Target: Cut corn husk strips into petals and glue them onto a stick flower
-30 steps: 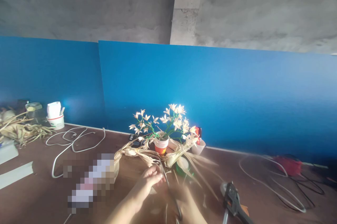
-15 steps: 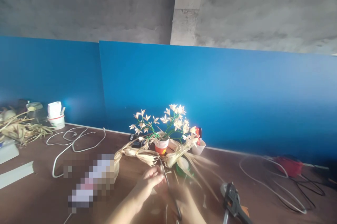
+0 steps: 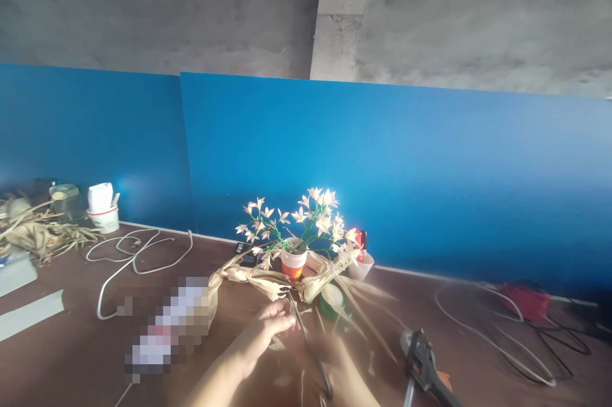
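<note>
My left hand is closed in a pinch near the table's middle, thumb against the fingers. A small pale piece seems to show at its fingertips, too small to name. Beside it my right hand is smeared by motion. It seems wrapped round a slim dark tool, whose narrow tip points away from me past the left fingertips; its exact kind is unclear. Just beyond the hands lie dried corn husks and a paper cup holding pale flowers on green stems.
A black glue gun lies at right on the brown table, near a red object with cables. A white cable, more dried husks and a white tub are at left. A blue partition stands behind.
Both hands stay in nearly the same place, the left one still pinched. The right remains blurred, with the dark tool shifted only slightly. The view has moved a little.
</note>
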A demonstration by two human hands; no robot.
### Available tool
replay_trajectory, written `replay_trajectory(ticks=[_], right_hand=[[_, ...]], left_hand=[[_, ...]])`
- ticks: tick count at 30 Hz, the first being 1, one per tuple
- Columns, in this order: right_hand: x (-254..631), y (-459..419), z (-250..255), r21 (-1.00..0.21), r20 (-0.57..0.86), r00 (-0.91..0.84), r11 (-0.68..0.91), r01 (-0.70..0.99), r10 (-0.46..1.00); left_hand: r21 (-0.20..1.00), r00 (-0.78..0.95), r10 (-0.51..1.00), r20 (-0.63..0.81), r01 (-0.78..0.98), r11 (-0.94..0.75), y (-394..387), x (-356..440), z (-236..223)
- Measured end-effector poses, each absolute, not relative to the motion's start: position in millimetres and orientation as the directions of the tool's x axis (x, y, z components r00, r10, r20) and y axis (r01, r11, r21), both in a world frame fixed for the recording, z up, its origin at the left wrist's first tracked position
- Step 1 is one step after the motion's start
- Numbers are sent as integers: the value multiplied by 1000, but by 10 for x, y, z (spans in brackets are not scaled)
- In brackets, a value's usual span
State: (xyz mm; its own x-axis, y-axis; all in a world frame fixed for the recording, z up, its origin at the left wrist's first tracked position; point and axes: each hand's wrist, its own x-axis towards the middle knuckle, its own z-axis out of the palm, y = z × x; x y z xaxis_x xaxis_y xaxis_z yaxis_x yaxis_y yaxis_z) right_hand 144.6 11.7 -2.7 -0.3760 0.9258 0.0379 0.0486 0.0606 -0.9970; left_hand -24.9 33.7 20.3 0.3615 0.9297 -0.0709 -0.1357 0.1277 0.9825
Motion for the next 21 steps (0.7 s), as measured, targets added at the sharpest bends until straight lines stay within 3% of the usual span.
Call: replay_trajectory(ticks=[9,15,21], right_hand=[[1453,20,327,-985,-15,-434,62,161,901],[1465,34,229,-985,-91,-435,-18,170,896],[1439,95,8,-995,-57,-388,-22,94,920]], left_hand=[[975,366,930,-14,-201,94,322,-268,206],[976,366,931,-9,-201,88,332,-275,192],[971,328,945,-10,-223,87,311,-230,195]])
